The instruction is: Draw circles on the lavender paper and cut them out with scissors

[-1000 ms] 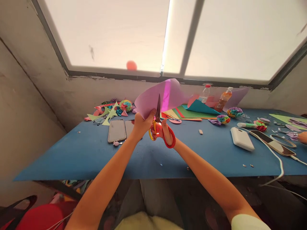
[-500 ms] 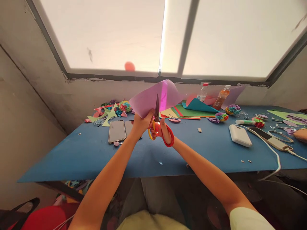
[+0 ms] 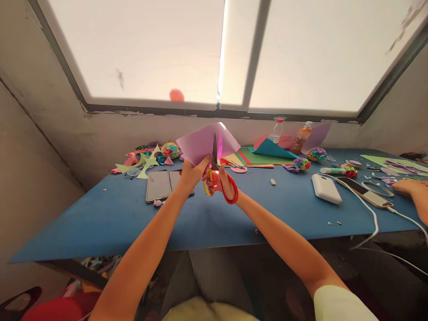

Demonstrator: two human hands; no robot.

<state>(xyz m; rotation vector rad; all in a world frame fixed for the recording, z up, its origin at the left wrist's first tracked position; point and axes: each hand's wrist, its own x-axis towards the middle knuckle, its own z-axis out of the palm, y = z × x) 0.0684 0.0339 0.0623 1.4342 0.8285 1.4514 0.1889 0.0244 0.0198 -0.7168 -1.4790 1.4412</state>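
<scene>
A sheet of purple paper [image 3: 197, 141] is held up above the table by my left hand [image 3: 197, 170], which pinches its lower edge. My right hand [image 3: 223, 183] grips a pair of scissors [image 3: 234, 192] with one red and one yellow handle loop. The scissor blades point up and away from me, over the paper; a bright pink streak of light shows on the sheet beside them. My two hands are close together, the left slightly farther out. Beneath my left wrist, a phone in an opened folding case [image 3: 158, 185] lies on the table.
Coloured paper sheets [image 3: 257, 157] and two bottles [image 3: 302, 137] stand or lie along the wall. Paper scraps and crinkled flowers [image 3: 170, 150] sit at the back left. To the right are a white power bank [image 3: 326, 188], cables, and another person's hand [image 3: 406, 186] near scraps.
The purple paper's right part has folded inward and looks narrower. The view has shifted slightly. The other person's hand has come farther in from the right.
</scene>
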